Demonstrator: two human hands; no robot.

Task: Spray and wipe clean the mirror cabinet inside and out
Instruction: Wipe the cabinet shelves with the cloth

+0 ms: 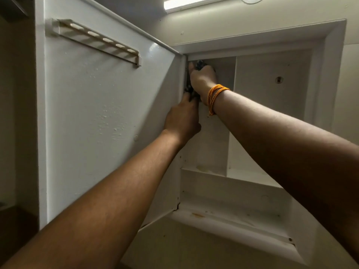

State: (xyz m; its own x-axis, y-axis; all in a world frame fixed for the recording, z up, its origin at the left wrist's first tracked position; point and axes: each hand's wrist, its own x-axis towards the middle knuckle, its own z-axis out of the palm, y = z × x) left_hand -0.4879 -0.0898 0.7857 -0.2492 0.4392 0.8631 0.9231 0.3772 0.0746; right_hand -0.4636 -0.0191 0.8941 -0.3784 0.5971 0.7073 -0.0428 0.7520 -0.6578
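White walls and a lit strip light [194,2] frame the recessed mirror cabinet [272,113], its door [101,105] swung wide to your left. Your right hand [203,78] grips something dark, probably a cloth, up in the top hinge-side corner; your left hand [182,121] pinches another dark bit just below, likely so you can work the hinge seam. A slotted rack [97,38] sits on the door; orange stains [198,214] mark the lower ledge, and your forearms block the shelves
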